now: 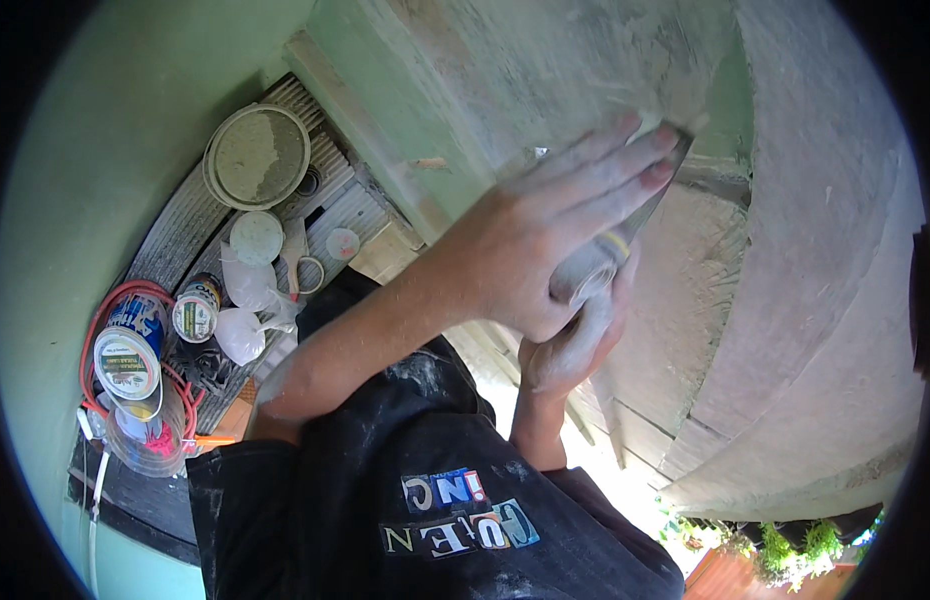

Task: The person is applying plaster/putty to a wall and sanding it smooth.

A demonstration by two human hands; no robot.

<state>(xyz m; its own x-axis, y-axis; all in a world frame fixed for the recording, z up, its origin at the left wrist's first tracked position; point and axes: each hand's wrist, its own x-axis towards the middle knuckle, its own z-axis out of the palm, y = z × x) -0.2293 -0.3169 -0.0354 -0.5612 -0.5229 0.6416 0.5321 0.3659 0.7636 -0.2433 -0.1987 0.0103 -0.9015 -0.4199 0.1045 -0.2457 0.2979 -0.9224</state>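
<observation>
My left hand [545, 225] reaches up to a wide putty knife [653, 200], its fingers stretched along the blade and its thumb around near the handle. Below it, my right hand [590, 335] is closed about the knife's handle, partly hidden behind the left hand. White dust or filler coats both hands. The tip of the blade is at the wall panel [585, 60], which shows green paint with pale filler smeared over it. Whether the blade touches the panel is hard to tell.
At the left, a corrugated ledge [175, 235] bears a bucket [257, 155] of greyish paste, a pale round lid [256, 238], plastic bags [247, 283] of white powder, a labelled tub [127, 362] and a red hose [88, 350]. A curved, filler-coated surface [825, 230] rises at the right.
</observation>
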